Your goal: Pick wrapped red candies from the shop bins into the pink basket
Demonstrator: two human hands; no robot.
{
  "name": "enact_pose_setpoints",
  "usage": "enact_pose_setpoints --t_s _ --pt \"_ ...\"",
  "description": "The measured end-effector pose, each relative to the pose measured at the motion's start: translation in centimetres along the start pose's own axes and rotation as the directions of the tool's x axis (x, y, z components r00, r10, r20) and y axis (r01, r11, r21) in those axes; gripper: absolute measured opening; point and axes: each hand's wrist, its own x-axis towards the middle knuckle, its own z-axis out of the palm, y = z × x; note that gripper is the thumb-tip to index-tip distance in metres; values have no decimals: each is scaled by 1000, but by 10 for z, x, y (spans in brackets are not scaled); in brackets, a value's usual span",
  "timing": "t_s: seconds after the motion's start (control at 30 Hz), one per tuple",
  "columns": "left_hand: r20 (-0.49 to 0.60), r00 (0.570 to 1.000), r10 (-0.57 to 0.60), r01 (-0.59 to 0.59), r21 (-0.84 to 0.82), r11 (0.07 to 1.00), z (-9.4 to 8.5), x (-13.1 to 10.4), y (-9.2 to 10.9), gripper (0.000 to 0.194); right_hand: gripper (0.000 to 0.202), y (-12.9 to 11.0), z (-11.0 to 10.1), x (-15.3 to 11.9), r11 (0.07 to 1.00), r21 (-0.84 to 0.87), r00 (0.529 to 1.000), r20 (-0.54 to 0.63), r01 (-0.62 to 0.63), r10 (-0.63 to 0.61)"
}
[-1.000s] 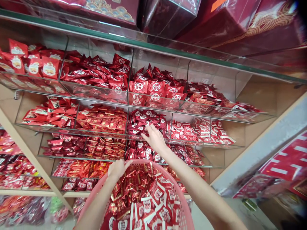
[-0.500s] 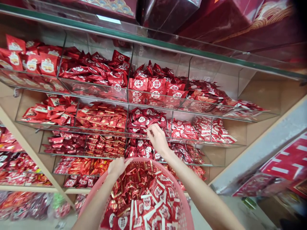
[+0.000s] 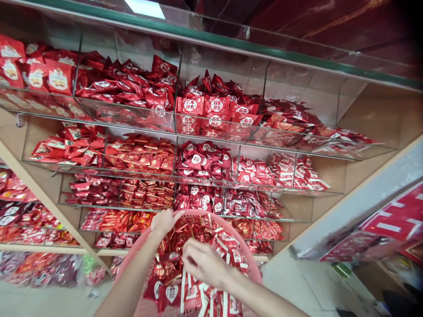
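L hand (image 3: 162,222) gripping far rim of pink basket (image 3: 198,212); R hand (image 3: 203,262) part-curled over packets (image 3: 172,294) in it, can't tell if holding any; packets prob. light, slick, pinch edges; basket likely heavier, w/ some flex, best held by rim.

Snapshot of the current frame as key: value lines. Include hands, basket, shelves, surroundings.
left_hand: left hand gripping basket rim
right_hand: right hand over basket contents, fingers curled; grasp unclear, blurred
basket: pink basket, perforated
basket_contents: red wrapped packets, some white-edged
shelves: glass-fronted shelves, several tiers, divided
shelf_stock: shelf packets, mostly red
floor: pale tiles
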Motion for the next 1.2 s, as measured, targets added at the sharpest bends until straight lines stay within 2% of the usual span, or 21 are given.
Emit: enact_pose_setpoints --t_s 0.1,0.2,0.27,0.43,0.5,0.57,0.63,0.73,0.83,0.9,1.0,1.07,1.13,1.2 --pt "0 1000 -6 6 5 1000 0 0 0 80 5 -2 31 -14 982 -181 978 207 60 -22" --pt "2 1000 -10 10 0 1000 0 -1 0 80 10 -6 57 -10 941 -292 949 307 172 -77" --pt "6 1000 -15 15 -1 1000 0 -1 1 79 14 -9 72 -4 915 -340 943 316 216 -106" --pt "-3 1000 -12 12 -3 1000 0 -4 2 76 9 -12 109 2 859 -435 948 273 272 -162" --pt "-6 1000 -18 18 -9 1000 -1 -5 2 75 10 -13 117 0 857 -436 946 281 274 -160" --pt "-3 1000 -20 20 -19 1000 -2 -6 2 75 11 -15 116 0 865 -430 943 305 258 -130" --pt "1 1000 -18 18 -28 999 -3 -6 1 76 16 -19 102 5 881 -420 944 319 219 -83" --pt "-1 1000 -19 19 -25 1000 -1 -4 0 75 23 -20 58 24 907 -397 966 254 139 -37" --pt "18 1000 -13 13 -11 1000 1 -2 -1 70 17 -11 1 52 924 -383 997 72 10 19" --pt "28 1000 -12 12 -15 1000 2 -1 -2 68 15 2 -37 71 927 -367 995 -84 -75 47" --pt "3 1000 -12 12 -26 1000 1 -2 -2 73 13 27 -86 97 928 -338 956 -287 -155 55" --pt "-11 1000 -7 6 -25 1000 1 -2 -2 75 14 45 -112 112 928 -317 925 -374 -198 70" --pt "-21 1000 -1 1 -17 1000 1 -3 -2 75 24 61 -132 125 923 -301 913 -393 -240 109" --pt "-32 999 2 -2 -14 1000 2 -3 -2 75 50 74 -144 136 913 -312 926 -349 -263 147"
